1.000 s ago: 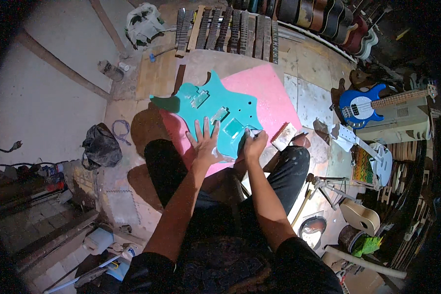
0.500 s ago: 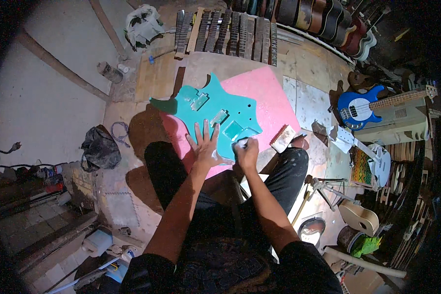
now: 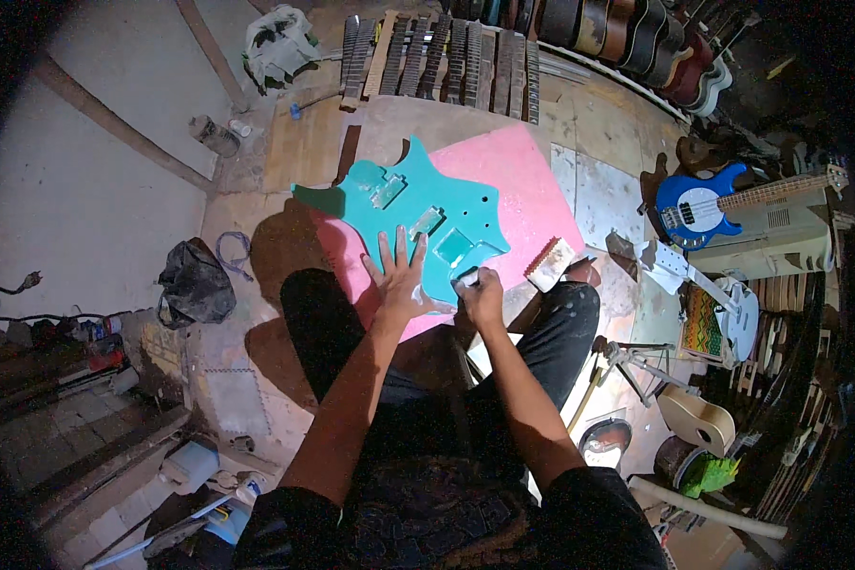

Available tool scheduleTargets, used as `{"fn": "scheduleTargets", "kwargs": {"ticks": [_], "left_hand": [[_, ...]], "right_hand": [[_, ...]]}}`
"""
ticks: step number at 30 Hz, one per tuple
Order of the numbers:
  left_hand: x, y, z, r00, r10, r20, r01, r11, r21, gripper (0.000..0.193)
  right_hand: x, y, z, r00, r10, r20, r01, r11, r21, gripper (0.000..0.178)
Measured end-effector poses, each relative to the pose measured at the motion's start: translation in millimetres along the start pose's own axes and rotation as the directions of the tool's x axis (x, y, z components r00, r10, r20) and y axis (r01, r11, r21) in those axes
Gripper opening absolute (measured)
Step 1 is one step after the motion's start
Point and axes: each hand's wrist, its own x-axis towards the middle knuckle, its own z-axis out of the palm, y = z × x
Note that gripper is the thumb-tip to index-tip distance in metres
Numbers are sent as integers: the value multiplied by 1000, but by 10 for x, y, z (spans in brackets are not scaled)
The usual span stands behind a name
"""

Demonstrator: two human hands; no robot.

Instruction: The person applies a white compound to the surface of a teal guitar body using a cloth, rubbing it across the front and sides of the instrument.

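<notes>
A turquoise electric guitar body point(image 3: 446, 201) with cut-out pickup and control cavities lies on a pink sheet point(image 3: 532, 190) before my crossed legs. My left hand point(image 3: 401, 280) is spread flat on the body's near-left edge, fingers apart. At the near-right edge, just below the square cavity, my right hand point(image 3: 484, 296) pinches a small whitish pad point(image 3: 467, 277) against the body. The pad's exact kind is too small to make out. Pale dust or residue shows around the left thumb.
A dusty whitish block point(image 3: 549, 266) sits by my right knee. Several guitar necks point(image 3: 437, 62) lie in a row at the far side. To the right are a blue bass point(image 3: 701, 211) and a metal stand point(image 3: 627, 361); a black bag point(image 3: 198, 283) lies left.
My right hand has shifted very slightly along the body's near edge with the pad. My left hand stays pressed in the same spot, and the guitar body has hardly moved.
</notes>
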Motion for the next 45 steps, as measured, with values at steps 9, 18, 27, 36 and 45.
{"fn": "scheduleTargets", "kwargs": {"ticks": [9,18,27,36,45], "left_hand": [[9,44,-24,1000,3,-15,-3,1000,20,160],[-4,25,-47,1000,-11,19,11,1000,22,159],[17,56,-59,999,-28,42,27,999,23,159],[15,114,-149,995,-43,87,41,999,32,158],[-16,26,-16,999,-17,39,15,998,66,158]], "right_hand": [[10,196,-12,993,-116,5,115,990,87,24],[-33,-36,-22,1000,-31,-3,31,996,87,22],[42,5,73,993,-58,-106,68,994,90,19],[164,-152,78,933,43,-358,6,991,134,23],[188,-97,110,956,227,-188,-147,920,364,21]]}}
